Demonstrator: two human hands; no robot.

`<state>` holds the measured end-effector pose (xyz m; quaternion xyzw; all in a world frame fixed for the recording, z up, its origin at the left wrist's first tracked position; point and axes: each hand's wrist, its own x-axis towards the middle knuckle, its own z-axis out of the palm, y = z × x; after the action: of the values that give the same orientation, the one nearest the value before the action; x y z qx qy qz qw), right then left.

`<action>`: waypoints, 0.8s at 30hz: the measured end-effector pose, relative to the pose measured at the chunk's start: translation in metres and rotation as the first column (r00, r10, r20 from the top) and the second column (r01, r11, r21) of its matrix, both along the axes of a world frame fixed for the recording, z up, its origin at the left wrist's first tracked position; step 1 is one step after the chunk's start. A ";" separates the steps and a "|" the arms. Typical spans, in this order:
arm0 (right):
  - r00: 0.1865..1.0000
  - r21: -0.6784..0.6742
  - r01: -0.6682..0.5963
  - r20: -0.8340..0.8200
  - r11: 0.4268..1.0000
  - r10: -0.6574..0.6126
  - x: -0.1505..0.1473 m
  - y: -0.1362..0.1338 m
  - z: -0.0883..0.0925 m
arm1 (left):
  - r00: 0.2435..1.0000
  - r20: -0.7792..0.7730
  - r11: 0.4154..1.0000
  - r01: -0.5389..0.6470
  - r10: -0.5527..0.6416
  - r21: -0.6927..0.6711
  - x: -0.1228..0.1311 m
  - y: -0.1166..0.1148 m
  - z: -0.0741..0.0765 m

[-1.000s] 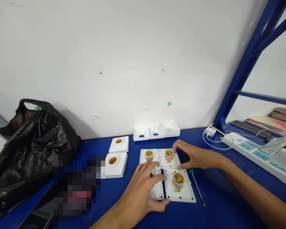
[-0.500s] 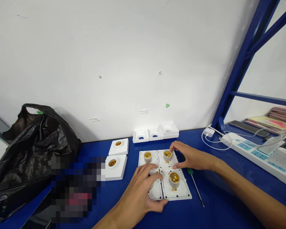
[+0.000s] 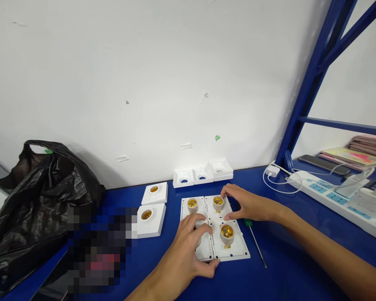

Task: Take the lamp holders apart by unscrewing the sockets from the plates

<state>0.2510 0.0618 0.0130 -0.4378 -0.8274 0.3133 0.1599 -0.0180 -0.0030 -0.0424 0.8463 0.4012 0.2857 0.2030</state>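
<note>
Four-cornered white lamp socket bases, each with a round ceramic holder and brass-coloured thread, lie together in a square block on the blue table. My left hand (image 3: 188, 244) spans the near left socket base (image 3: 204, 252), its thumb at the front edge and its curved fingers over the plate; much of that base is hidden. With fingers at the far right corner and thumb by the near edge, my right hand (image 3: 244, 204) grips the far right socket base (image 3: 212, 202). The far left socket base (image 3: 185, 203) and near right socket base (image 3: 235, 246) lie beside them.
A green-handled screwdriver (image 3: 256, 242) lies right of the bases. Two covered lamp sockets (image 3: 155, 223) stand left; white square covers (image 3: 221, 167) line the wall. A black plastic bag (image 3: 59, 196) is far left, a power strip (image 3: 341, 200) with cables right, beside a blue frame (image 3: 303, 92).
The view has shifted slightly. Both hands keep the same places on the socket bases, and nothing on the table has visibly moved.
</note>
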 end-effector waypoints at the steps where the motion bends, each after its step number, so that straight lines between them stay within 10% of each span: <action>1: 1.000 0.003 -0.001 -0.001 1.000 0.001 0.000 0.000 0.000 | 1.000 0.004 1.000 -0.002 0.002 0.001 0.000 0.000 -0.001; 24: 0.999 0.018 0.001 -0.039 1.000 -0.001 -0.002 0.003 -0.005 | 1.000 0.027 1.000 -0.016 0.016 -0.009 -0.003 0.001 -0.010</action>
<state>0.2491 0.0645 0.0077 -0.4305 -0.8268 0.3140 0.1800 -0.0206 -0.0021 -0.0528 0.8382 0.4066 0.2969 0.2098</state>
